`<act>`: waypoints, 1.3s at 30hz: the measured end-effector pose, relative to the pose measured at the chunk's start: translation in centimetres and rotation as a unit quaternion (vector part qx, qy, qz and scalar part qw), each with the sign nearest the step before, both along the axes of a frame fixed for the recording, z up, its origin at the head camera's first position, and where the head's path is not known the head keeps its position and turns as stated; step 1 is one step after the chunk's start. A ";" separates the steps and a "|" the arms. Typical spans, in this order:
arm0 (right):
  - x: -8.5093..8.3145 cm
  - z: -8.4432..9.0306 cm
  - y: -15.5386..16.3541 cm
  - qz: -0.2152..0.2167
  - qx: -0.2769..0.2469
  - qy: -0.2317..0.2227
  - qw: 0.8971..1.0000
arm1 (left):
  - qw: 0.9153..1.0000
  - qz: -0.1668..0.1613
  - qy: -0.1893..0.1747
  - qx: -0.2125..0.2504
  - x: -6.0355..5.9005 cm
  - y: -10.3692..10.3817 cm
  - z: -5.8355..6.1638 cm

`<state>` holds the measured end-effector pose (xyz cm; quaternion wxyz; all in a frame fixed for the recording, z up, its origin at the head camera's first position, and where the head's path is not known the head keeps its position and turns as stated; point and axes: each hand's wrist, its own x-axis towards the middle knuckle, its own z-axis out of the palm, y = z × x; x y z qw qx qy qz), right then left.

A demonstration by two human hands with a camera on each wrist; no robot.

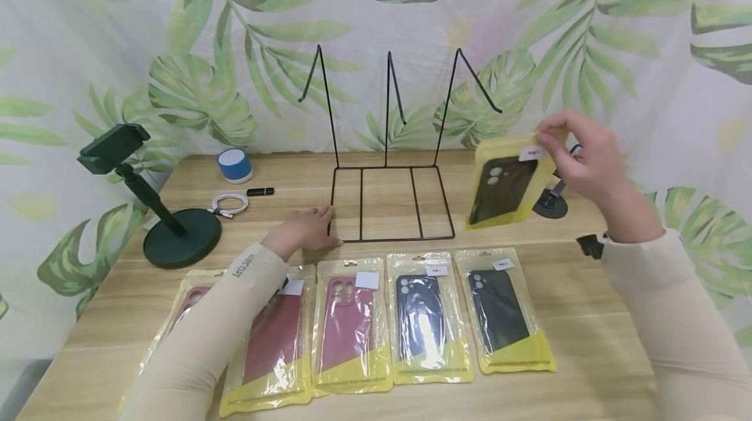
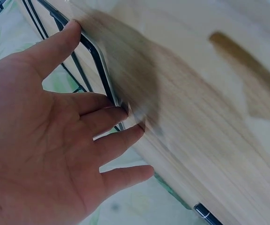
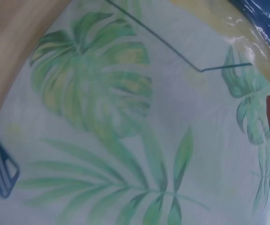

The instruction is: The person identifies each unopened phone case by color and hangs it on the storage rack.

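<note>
Packaged cases (image 1: 352, 323): five yellow-backed bags in a row along the worktop's near edge; left forearm lies over the leftmost ones
Worktop (image 1: 587, 343): pale wood, leaf-print curtain behind
Wire rack (image 1: 390, 202): black, mid-worktop toward the far edge
Left hand (image 1: 305, 228): fingers straight, resting flat against the rack's near-left corner
Right hand (image 1: 578, 150): pinches the top of a black case bag (image 1: 508, 179), held tilted in the air above the worktop's right side, just right of the rack
</note>
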<state>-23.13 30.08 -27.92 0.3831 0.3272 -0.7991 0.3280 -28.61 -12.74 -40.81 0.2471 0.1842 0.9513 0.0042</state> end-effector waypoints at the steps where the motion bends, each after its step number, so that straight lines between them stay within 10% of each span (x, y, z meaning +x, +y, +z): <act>1: -0.4 0.2 -0.6 -0.007 0.000 0.000 1.000 | 1.000 0.000 0.000 -0.001 0.0 0.0 0.0; 15: -4.1 1.3 -3.3 -0.065 0.018 -0.013 0.998 | 1.000 0.010 -0.001 0.002 0.1 -0.1 0.1; 39: -11.9 3.0 -5.2 -0.177 0.056 -0.184 0.965 | 1.000 0.012 0.005 0.012 0.4 -0.7 -0.4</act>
